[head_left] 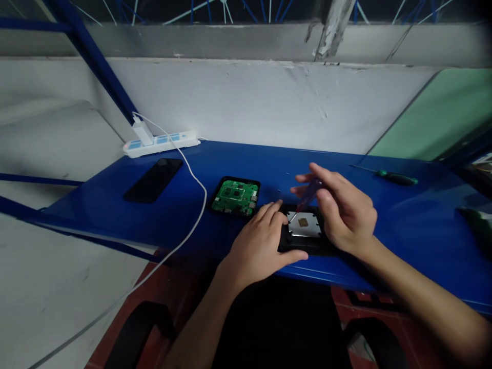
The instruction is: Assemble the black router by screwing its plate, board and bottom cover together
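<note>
My right hand (346, 210) grips a screwdriver with a purple see-through handle (310, 192). Its thin shaft slants down to the left, and the tip meets the upper left corner of a silver metal plate (311, 230). That plate, with a small tan square in its middle, sits in a black plastic housing (305, 247). Across the left side of the housing lies my left hand (265, 238), fingers stretched out and thumb along the near edge. Left of it, a green circuit board (236, 196) rests in a black tray-like casing (257, 182).
A second screwdriver (395, 177) with a green and black handle lies at the right. Two tiny screw-like pieces are behind the housing. A black phone (154, 180) lies left, near a white power strip (165, 143). A white cable (196, 225) crosses the blue table (253, 159).
</note>
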### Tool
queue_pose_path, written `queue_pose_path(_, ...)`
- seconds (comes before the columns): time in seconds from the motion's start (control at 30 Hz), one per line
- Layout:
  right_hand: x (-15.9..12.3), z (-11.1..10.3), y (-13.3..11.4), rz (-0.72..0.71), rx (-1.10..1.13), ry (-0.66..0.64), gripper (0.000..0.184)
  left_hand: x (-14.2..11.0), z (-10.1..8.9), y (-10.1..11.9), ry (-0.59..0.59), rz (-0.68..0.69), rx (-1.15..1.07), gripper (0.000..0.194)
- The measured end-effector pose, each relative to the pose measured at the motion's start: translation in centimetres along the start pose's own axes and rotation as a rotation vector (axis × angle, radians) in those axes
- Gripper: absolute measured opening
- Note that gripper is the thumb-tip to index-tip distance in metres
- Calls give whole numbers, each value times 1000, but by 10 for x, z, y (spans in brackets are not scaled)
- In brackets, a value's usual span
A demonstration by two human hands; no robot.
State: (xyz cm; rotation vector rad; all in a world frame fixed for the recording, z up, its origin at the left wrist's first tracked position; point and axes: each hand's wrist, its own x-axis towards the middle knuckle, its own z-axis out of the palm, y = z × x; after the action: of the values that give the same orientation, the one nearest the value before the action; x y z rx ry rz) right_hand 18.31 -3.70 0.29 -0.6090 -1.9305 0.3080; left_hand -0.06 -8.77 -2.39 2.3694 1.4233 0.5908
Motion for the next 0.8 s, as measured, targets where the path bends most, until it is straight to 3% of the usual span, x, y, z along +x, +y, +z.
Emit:
queue_pose_path(0.23, 0, 1, 3, 7, -37, 36, 60, 0, 0, 1, -5, -5, -2, 51)
queue_pose_path(0.53, 7, 2, -1, -36, -194, 59, 45, -1, 2, 0, 17, 2, 13, 59)
queue_pose_path(0.8, 6, 9, -11, -160, -461, 129, 38, 0, 1, 0, 3, 5, 8, 57)
